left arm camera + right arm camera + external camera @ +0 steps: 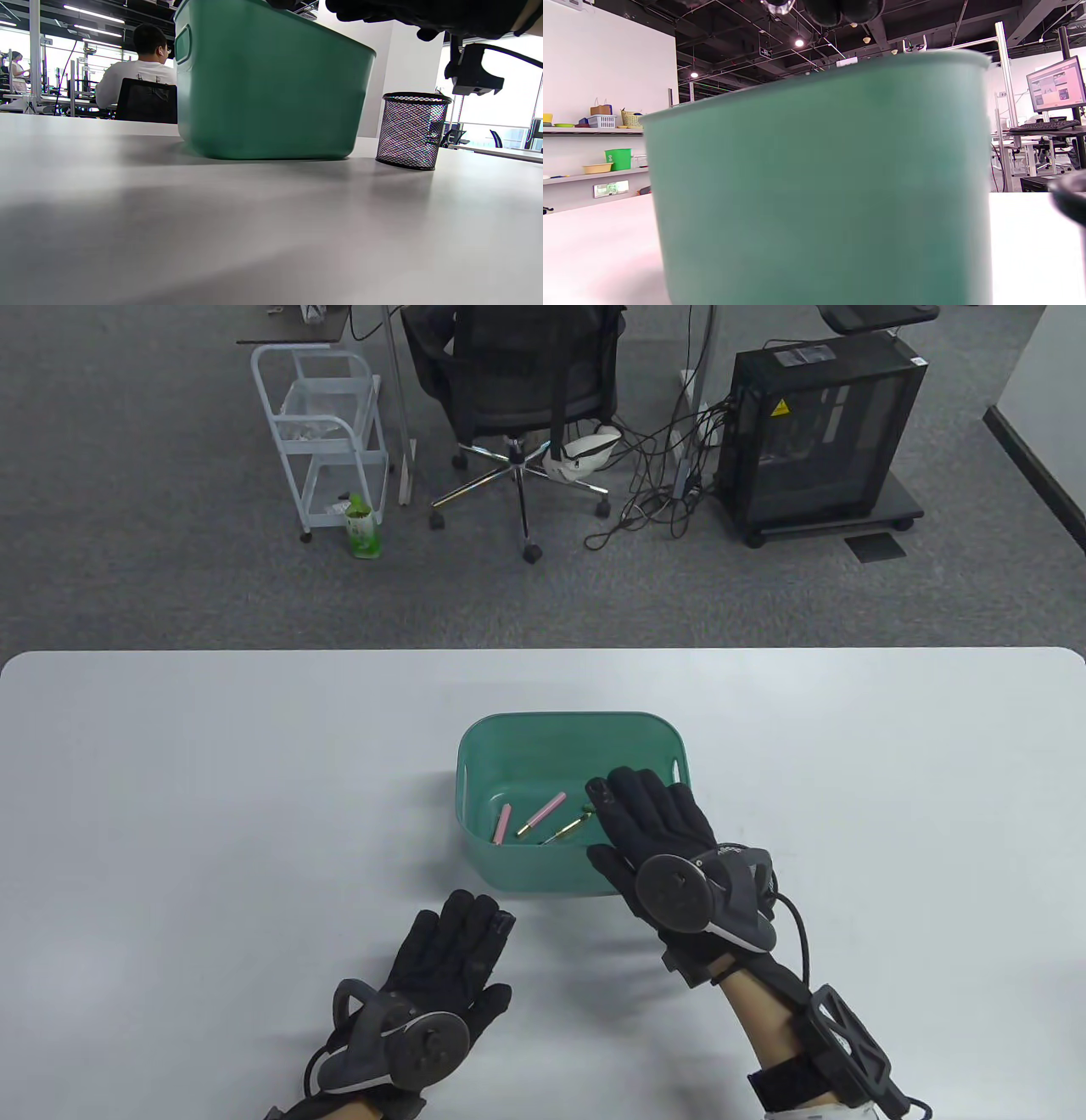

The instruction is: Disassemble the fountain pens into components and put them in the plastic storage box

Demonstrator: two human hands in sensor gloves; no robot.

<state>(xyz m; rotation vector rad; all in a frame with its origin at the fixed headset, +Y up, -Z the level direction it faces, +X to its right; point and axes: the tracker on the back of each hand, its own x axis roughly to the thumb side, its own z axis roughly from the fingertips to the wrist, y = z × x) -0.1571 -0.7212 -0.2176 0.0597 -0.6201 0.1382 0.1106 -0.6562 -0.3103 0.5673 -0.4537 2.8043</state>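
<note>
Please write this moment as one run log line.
right hand: open over green box | left hand: open on table

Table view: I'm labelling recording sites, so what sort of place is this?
Probably an office-like lab: an office chair and computer tower with tangled cables stand on grey carpet behind the white table.

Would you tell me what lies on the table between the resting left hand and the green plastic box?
Only bare white table separates the left hand from the green plastic box, shown in the table view.
</note>
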